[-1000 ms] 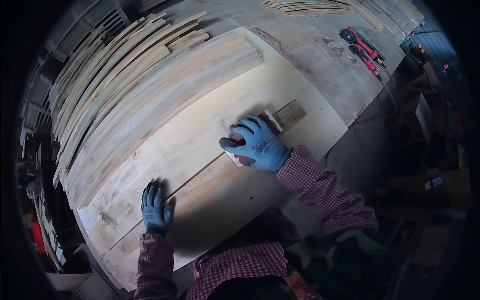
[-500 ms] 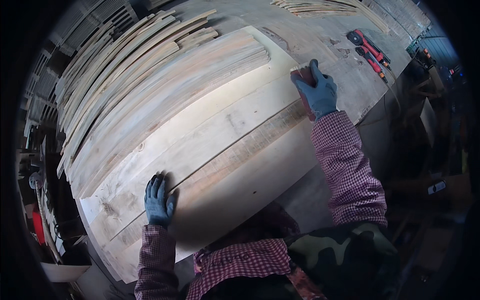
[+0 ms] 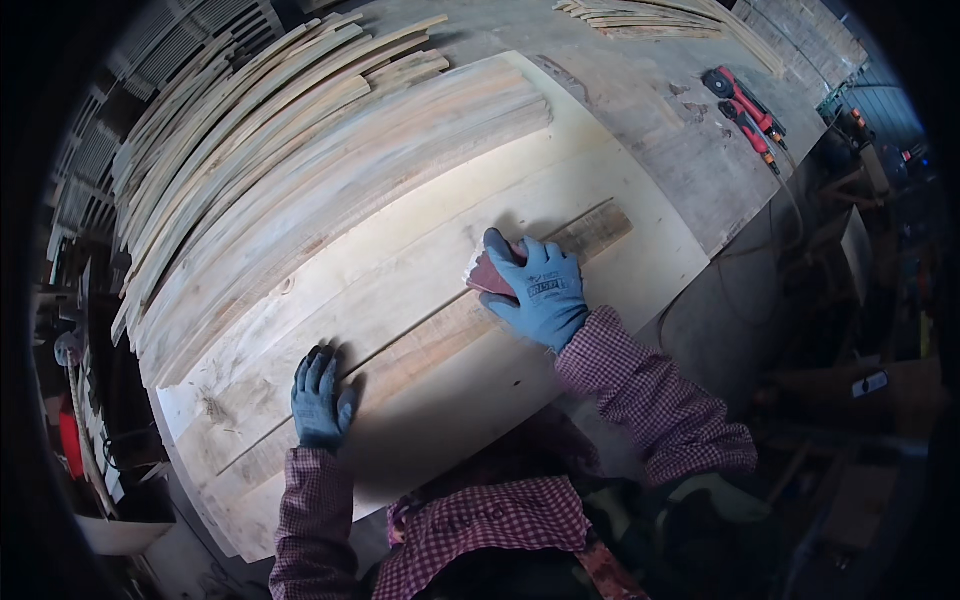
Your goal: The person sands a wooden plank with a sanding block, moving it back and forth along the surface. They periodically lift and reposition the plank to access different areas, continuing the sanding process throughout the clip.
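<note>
My right hand, in a blue-grey glove, is closed around a piece of reddish-brown sandpaper with a pale torn edge. It presses the sandpaper onto a narrow wooden board about midway along its length. Whether a block sits inside the sandpaper is hidden. Farther left, my left hand, gloved alike, lies on the same board near its left end, fingers stretched out. Under the board is a wide pale wooden panel.
Beyond the board, planed planks lie side by side, and rough strips are piled at the far left. Two red power tools rest on the table at the far right, with a hose trailing off its edge. More strips lie at the back.
My right hand has slid the sandpaper from the board's far right end leftward and nearer, to about its middle. The left hand has stayed in place.
</note>
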The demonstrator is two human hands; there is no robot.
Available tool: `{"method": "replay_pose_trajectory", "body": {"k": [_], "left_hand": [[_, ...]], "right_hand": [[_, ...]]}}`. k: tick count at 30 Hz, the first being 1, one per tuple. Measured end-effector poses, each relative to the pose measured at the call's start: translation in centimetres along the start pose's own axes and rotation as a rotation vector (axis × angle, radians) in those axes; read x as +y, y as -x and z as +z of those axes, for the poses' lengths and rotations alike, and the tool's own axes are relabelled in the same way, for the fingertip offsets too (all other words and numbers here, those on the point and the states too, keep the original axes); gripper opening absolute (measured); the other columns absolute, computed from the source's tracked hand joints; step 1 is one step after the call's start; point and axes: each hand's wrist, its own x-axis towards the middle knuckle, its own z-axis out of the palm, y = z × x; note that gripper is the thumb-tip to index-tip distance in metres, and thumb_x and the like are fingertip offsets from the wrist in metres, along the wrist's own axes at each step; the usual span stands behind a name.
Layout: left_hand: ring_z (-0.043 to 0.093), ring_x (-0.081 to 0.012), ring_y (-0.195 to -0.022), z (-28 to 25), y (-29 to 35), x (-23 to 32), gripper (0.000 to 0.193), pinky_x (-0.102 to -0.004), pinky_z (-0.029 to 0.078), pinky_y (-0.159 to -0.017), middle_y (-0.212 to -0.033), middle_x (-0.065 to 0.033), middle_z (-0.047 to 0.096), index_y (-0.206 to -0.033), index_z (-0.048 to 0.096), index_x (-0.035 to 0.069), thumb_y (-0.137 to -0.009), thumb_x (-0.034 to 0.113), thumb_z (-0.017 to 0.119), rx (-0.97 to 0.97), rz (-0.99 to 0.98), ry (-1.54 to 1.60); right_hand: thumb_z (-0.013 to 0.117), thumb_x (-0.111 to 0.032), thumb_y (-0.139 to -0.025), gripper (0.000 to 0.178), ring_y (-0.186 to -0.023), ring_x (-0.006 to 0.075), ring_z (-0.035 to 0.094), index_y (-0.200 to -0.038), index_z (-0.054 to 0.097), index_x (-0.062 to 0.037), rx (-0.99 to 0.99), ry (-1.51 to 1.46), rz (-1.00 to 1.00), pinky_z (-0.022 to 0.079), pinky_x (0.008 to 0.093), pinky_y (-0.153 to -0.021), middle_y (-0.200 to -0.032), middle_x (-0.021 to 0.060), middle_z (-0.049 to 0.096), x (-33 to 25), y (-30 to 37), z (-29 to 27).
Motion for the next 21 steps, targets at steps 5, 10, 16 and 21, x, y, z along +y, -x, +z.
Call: {"method": "replay_pose_trajectory", "body": {"k": [5, 10, 16, 21], "left_hand": [[0.049, -0.0424, -0.130, -1.0, -1.1, 1.5, 0.071, -0.0560, 0.038, -0.110, -0.140, -0.0185, 0.053, -0.132, 0.053, 0.006, -0.075, 0.040, 0.078, -0.010, 0.117, 0.049], [0.051, -0.0422, -0.126, 0.2, -1.7, 1.8, 0.074, -0.0583, 0.040, -0.107, -0.130, -0.0188, 0.056, -0.123, 0.054, 0.007, -0.063, 0.039, 0.085, 0.097, 0.165, 0.069], [0.053, -0.0425, -0.123, 0.1, -1.0, 1.7, 0.072, -0.0573, 0.041, -0.106, -0.127, -0.0187, 0.057, -0.121, 0.055, 0.007, -0.062, 0.036, 0.086, 0.085, 0.127, 0.023], [0.054, -0.0425, -0.122, -0.1, -1.6, 2.1, 0.071, -0.0565, 0.043, -0.105, -0.126, -0.0181, 0.057, -0.121, 0.056, 0.007, -0.063, 0.034, 0.086, 0.073, 0.121, 0.069]], "right_hand": [[0.063, -0.062, -0.086, 0.080, -0.101, 0.0342, 0.058, -0.153, 0.037, -0.0267, -0.117, 0.261, 0.675, 0.046, 0.0515, -0.082, -0.114, 0.0174, 0.058, 12.9, -2.1, -2.8], [0.067, -0.061, -0.083, 0.081, -0.098, 0.0341, 0.060, -0.151, 0.039, -0.0277, -0.093, 0.285, 0.349, 0.046, 0.0527, -0.083, -0.111, 0.0179, 0.060, 8.3, -2.4, -0.9], [0.068, -0.060, -0.083, 0.077, -0.098, 0.0331, 0.059, -0.146, 0.042, -0.0262, -0.211, 0.342, 0.202, 0.046, 0.0523, -0.082, -0.106, 0.0168, 0.062, 8.0, -6.1, -2.1], [0.067, -0.059, -0.084, 0.075, -0.098, 0.0340, 0.057, -0.148, 0.041, -0.0298, -0.173, 0.332, 0.180, 0.045, 0.0532, -0.081, -0.107, 0.0176, 0.058, 8.0, -2.0, -2.9]]}}
